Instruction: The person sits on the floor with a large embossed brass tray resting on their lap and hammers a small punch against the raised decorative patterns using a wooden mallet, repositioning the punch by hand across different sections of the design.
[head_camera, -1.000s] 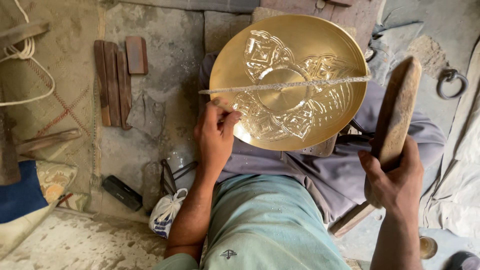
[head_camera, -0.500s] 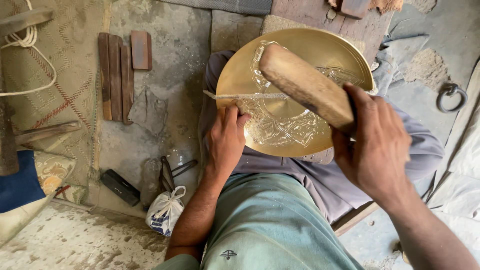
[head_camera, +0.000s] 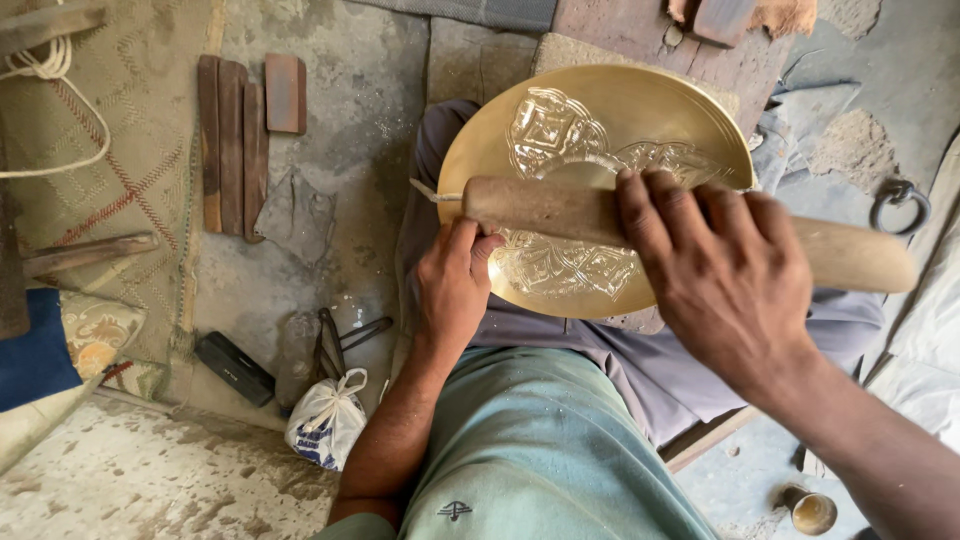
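A round brass plate with an engraved pattern rests on my lap in the upper middle of the view. My left hand sits at its left rim, pinching a thin metal tool that lies across the plate. My right hand grips a thick wooden mallet, held level over the plate. The mallet's left end lies right above the thin tool and my left fingers. Most of the tool is hidden under the mallet.
Several wooden strips and a small block lie on the stone floor at left. A black case, pliers and a small white bag sit by my left knee. A metal ring lies at right.
My right hand has swung the mallet from upright at the right down and across the plate, onto the thin tool. My left hand has stayed at the plate's rim.
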